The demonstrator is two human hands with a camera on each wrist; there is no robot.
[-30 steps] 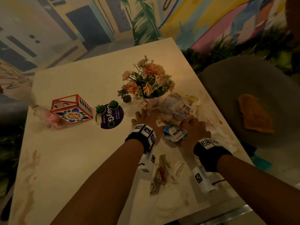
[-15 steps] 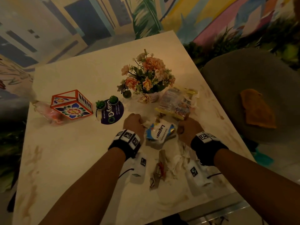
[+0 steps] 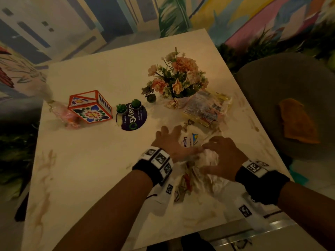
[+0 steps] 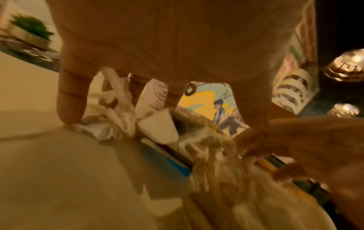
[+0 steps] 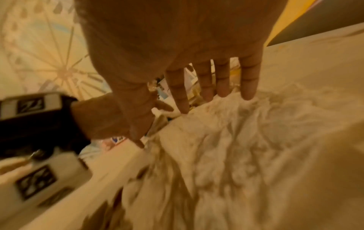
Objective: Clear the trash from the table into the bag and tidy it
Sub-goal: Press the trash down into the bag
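On the pale table (image 3: 90, 178) my left hand (image 3: 170, 142) lies with its fingers spread over a white "Laguna" packet (image 3: 188, 141). In the left wrist view its fingers (image 4: 71, 105) point straight down onto crumpled tissue (image 4: 102, 130) beside the packet (image 4: 157, 129). My right hand (image 3: 217, 156) rests just right of it on a thin white plastic bag (image 3: 210, 160). Its straight fingers (image 5: 248, 87) touch the wrinkled bag (image 5: 236, 147). More crumpled wrappers (image 3: 184, 185) lie between my wrists. A clear printed snack wrapper (image 3: 204, 109) lies beyond the hands.
A vase of flowers (image 3: 179, 78) stands behind the trash. To the left are a round "ClayGo" sign (image 3: 131, 118) with small potted plants, a patterned box (image 3: 90, 107) and a pink wrapped item (image 3: 61, 113). At the right, a grey chair (image 3: 290, 78) holds an orange cloth (image 3: 297, 122).
Half a second ago both hands were fists either side of the Laguna packet. Now their fingers are spread, and the right hand has moved onto the bag.
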